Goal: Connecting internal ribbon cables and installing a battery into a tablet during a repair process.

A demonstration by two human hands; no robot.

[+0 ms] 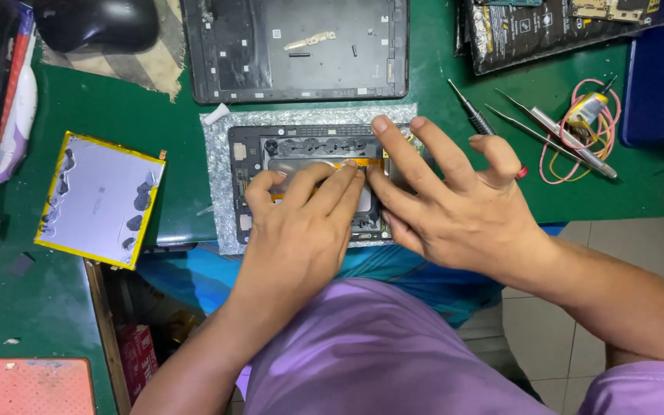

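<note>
Pressing down at frame centre, your left hand [301, 223] and right hand [443, 204] meet with fingers flat and close on the orange flex strip [363, 163], which runs left-right across the opened tablet frame [251, 146], directly under both sets of fingertips.

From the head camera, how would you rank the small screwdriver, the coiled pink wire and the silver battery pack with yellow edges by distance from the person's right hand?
1. The small screwdriver: just beyond the right hand, near its fingertips.
2. The coiled pink wire: farther out to the right, beside the tweezers.
3. The silver battery pack: far left, past the left hand.
</note>
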